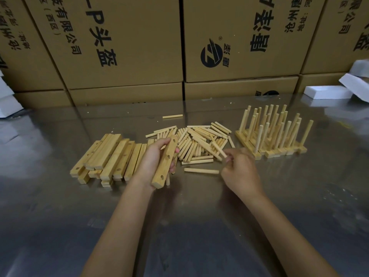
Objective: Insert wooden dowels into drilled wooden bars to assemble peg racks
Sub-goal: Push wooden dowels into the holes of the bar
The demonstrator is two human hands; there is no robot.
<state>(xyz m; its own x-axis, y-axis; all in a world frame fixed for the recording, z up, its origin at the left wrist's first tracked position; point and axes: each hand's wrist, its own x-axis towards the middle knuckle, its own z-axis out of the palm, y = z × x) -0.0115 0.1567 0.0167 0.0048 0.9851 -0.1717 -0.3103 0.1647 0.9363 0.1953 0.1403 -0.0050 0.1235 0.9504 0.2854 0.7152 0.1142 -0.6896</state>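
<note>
My left hand (151,162) grips a drilled wooden bar (165,163), held lengthwise above the steel table with three holes showing on its upper face. My right hand (239,170) pinches one wooden dowel (218,148) at its near end; the dowel points up and away to the left, over the loose dowel pile (197,140). A stack of drilled bars (107,156) lies left of my left hand. Finished peg racks (273,132) with upright dowels stand at the right.
The steel table (179,226) is reflective. Single dowels lie apart, one dowel (201,170) between my hands and another dowel (172,116) farther back. Cardboard boxes (123,56) wall off the far edge. White foam pieces (329,92) sit at the back right and far left.
</note>
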